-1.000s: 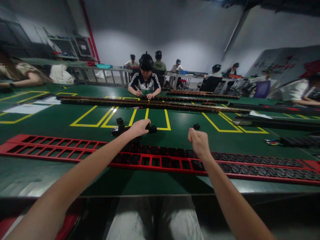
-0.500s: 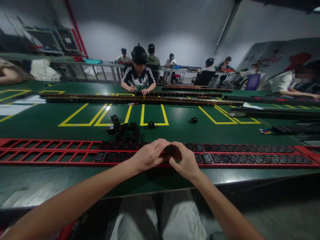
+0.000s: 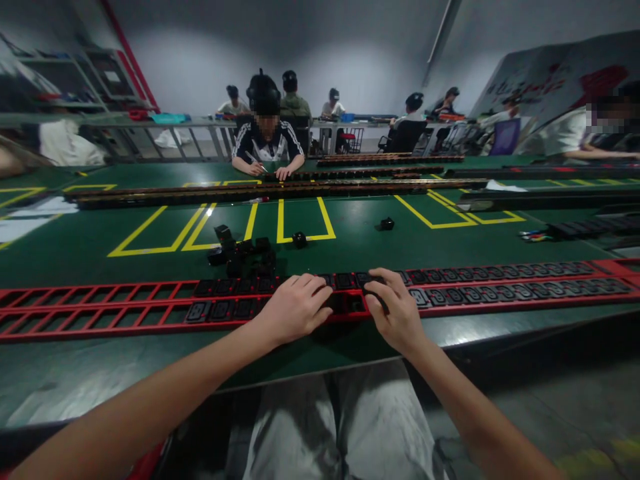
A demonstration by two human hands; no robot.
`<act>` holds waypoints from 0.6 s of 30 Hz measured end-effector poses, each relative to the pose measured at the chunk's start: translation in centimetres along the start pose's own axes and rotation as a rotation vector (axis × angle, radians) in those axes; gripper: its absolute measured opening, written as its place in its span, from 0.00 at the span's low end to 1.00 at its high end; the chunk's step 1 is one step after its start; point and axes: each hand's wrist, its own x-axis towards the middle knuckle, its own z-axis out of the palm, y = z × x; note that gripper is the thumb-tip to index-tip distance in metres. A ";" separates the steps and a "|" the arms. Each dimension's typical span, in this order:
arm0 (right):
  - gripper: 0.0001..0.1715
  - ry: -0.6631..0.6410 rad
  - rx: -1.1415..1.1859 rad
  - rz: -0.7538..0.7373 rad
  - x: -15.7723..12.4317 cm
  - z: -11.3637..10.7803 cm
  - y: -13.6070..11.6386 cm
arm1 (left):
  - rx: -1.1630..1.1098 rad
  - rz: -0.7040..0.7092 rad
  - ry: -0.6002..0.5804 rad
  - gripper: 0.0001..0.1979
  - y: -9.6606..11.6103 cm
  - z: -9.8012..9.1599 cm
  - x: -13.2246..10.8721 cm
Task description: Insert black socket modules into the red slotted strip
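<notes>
A long red frame (image 3: 150,308) with two rows of slots lies across the table in front of me. Black sockets (image 3: 223,309) fill much of it on both sides of my hands. My left hand (image 3: 295,308) is at the near row, its fingers curled toward the thumb over something dark that is mostly hidden. My right hand (image 3: 397,312) is a short way to the right, with bent fingers and thumb around a black socket (image 3: 379,296), partly covered. Dark slots of the near row show between the two hands.
Loose black sockets (image 3: 235,257) lie in a heap beyond the frame, with single ones (image 3: 299,239) to the right. Long dark rails (image 3: 200,193) cross the green table (image 3: 350,250), marked with yellow tape. A co-worker (image 3: 267,143) sits opposite; more people sit behind.
My hands were together around a dark piece over the frame. They have moved apart, the left leftward and the right rightward, showing slots between them. The view has shifted slightly.
</notes>
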 end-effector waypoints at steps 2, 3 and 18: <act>0.19 -0.024 0.026 -0.015 -0.3 -0.3 0.3 | 0.019 0.016 0.011 0.18 1.1 0.4 -0.4; 0.22 -0.031 0.049 -0.022 -0.5 -0.4 0.4 | 0.027 0.024 0.008 0.20 1.6 0.7 -0.6; 0.20 -0.137 -0.003 -0.078 -0.6 -0.1 -0.1 | -0.017 0.009 -0.022 0.22 2.1 1.3 -0.9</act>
